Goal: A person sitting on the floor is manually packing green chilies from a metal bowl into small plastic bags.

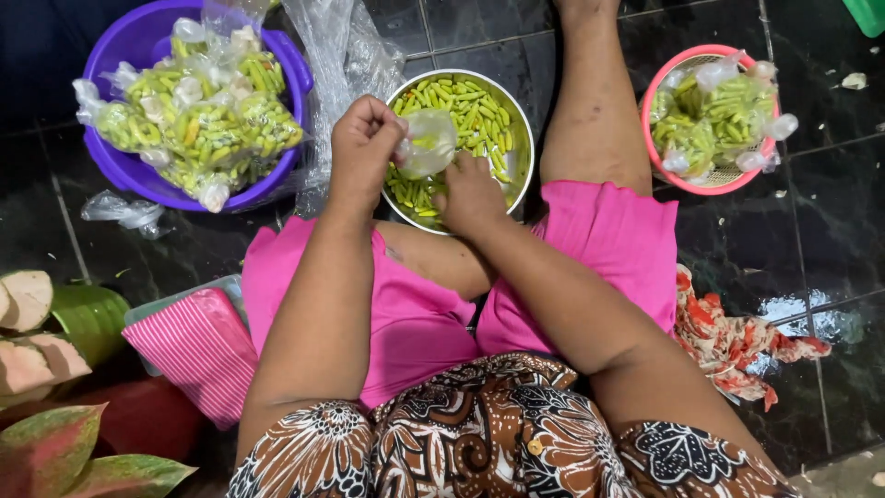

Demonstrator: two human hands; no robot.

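Both forearms reach over the lap to a metal bowl (521, 124) of green chillies (470, 111) on the floor. Left hand (364, 148) fingers pinch a small plastic bag (429, 143) — light, limp, slippery, probably best held at its mouth; right hand (470, 194) fingers dip into the chillies, grip hidden.

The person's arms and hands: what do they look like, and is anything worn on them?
Both arms are bare from the upper arm down; no sleeves reach the forearms. The left hand and the right hand wear no gloves, and no rings, bracelets or watch are visible. The fingers are bare too. The forearms look full and rounded. The clothing close to the arms is brown with a white floral print.
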